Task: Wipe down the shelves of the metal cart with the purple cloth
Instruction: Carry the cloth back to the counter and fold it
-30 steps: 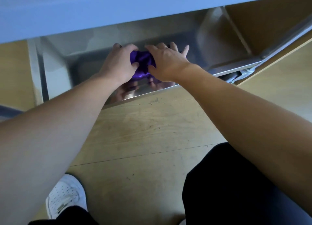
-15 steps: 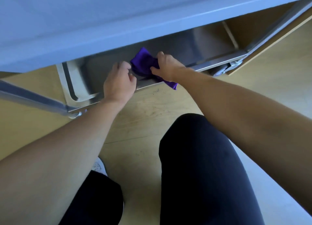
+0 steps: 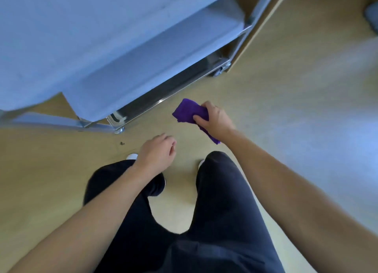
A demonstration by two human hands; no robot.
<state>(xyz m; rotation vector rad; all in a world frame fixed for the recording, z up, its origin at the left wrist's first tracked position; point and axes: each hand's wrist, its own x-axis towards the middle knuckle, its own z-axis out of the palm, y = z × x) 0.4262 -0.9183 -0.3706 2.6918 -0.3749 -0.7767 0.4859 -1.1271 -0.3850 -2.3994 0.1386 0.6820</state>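
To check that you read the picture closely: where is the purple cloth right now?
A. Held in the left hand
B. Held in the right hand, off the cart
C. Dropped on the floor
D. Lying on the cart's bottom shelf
B: the right hand grips the cloth above the floor, clear of the cart; the left hand holds nothing.
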